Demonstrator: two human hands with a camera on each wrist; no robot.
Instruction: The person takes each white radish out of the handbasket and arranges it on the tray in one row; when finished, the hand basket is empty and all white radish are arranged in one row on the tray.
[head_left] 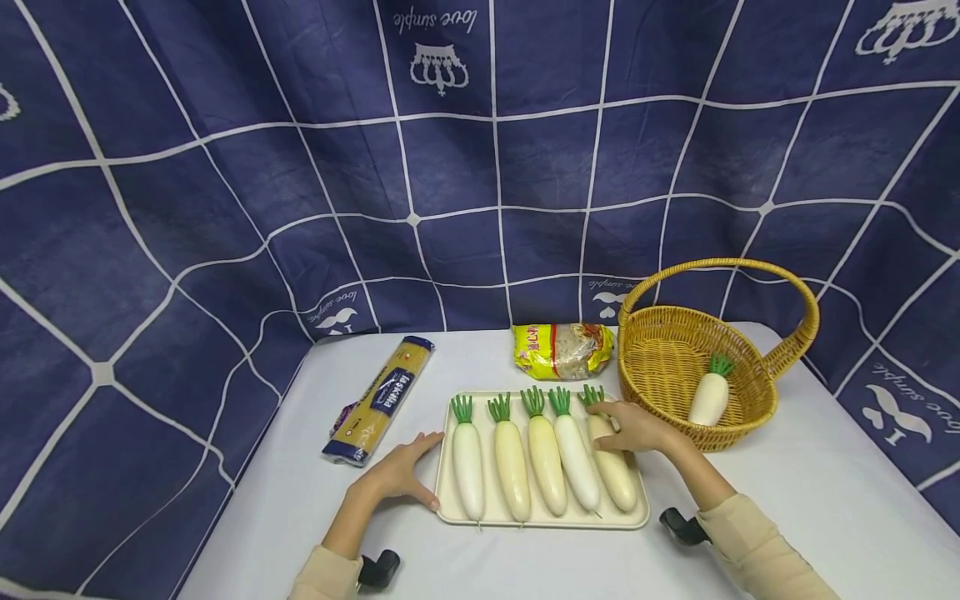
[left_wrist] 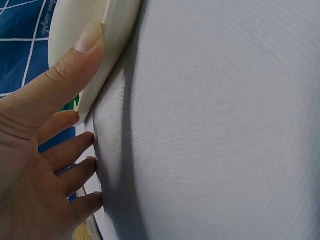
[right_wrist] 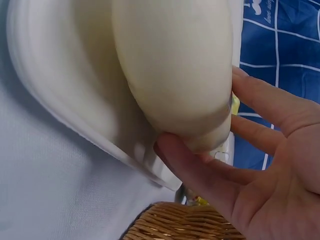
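Observation:
A cream tray (head_left: 543, 527) holds several white radishes (head_left: 512, 471) with green tops, lying side by side. At the tray's right end my right hand (head_left: 630, 426) grips the upper part of the rightmost radish (head_left: 617, 479), which lies on the tray. In the right wrist view the thumb and fingers sit on either side of that radish (right_wrist: 175, 65). My left hand (head_left: 399, 473) is at the tray's left edge with its fingers spread. Its thumb touches the rim of the tray (left_wrist: 117, 30) in the left wrist view.
A wicker basket (head_left: 656, 354) with a tall handle stands at the right, one radish (head_left: 709, 398) inside it. Behind the tray lies a yellow food bag (head_left: 562, 351). A spaghetti pack (head_left: 381, 402) lies at the left. A blue checked curtain (head_left: 450, 167) hangs behind the white table (head_left: 480, 567).

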